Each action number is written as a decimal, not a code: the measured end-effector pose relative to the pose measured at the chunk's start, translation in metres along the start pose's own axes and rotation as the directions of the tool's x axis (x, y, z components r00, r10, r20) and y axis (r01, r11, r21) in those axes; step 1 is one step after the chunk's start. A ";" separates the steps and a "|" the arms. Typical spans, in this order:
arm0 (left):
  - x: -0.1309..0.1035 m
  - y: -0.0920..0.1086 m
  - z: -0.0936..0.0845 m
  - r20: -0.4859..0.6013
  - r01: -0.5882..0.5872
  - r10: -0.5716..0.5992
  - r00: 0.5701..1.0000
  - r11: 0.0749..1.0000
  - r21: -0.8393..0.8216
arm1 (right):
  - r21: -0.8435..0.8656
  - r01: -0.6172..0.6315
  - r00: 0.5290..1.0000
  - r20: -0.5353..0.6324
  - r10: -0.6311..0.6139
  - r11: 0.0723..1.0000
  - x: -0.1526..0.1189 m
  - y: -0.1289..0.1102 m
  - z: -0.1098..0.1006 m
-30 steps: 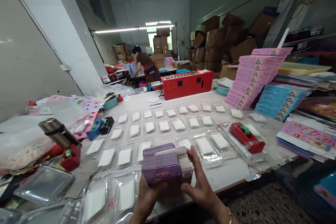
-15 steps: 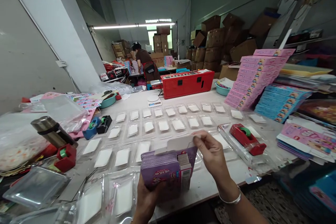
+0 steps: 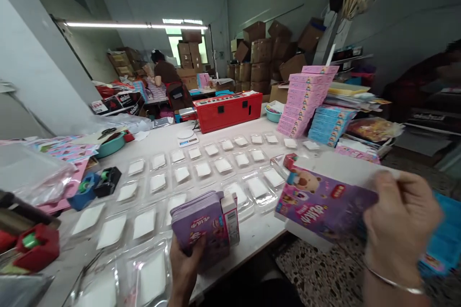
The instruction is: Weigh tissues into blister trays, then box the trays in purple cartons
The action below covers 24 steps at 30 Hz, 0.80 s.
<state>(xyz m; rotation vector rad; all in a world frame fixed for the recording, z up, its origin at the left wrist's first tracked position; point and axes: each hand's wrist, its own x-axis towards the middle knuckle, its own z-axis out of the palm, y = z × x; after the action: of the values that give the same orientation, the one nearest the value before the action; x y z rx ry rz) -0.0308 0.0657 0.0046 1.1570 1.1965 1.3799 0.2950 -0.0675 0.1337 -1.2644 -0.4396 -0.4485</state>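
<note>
Stack point(image 3: 196, 225) of purple cartons over the worktop point(image 3: 254, 237), clasped between thumb and fingers of the left hand point(image 3: 184, 266) for steadiness; blurred right hand point(image 3: 399, 223), its fingers apparently pinching one carton point(image 3: 324, 201) by the pale edge, clear of the rest.

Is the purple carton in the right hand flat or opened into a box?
Flat: the purple carton shows as a thin panel in the right hand, pale flaps extending above and below.

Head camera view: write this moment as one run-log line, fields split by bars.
left hand: grips stack of purple cartons | right hand: holds single purple carton | white table: clear trays
</note>
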 end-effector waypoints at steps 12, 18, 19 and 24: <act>0.004 0.004 0.002 0.018 -0.160 0.162 0.987 0.984 -0.078 | 0.298 -0.035 0.763 0.624 -0.167 0.954 -0.196 -0.042 0.034; 0.014 0.007 0.004 -0.065 -0.193 0.187 0.980 0.974 -0.117 | 0.224 0.150 0.749 0.610 -0.259 0.963 -0.155 -0.044 0.022; 0.015 0.006 0.004 -0.078 -0.190 0.181 0.980 0.974 -0.120 | 0.167 0.193 0.796 0.550 -0.254 0.967 -0.142 -0.038 0.017; 0.012 0.005 0.005 -0.110 -0.187 0.175 0.978 0.976 -0.113 | 0.120 0.264 0.878 0.381 -0.290 0.957 -0.129 -0.022 0.022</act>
<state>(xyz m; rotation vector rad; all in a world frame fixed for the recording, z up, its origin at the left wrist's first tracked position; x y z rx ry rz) -0.0277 0.0776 0.0104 1.1443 1.0787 1.6424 0.1741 -0.0410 0.0865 -1.2343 -0.9826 -0.4138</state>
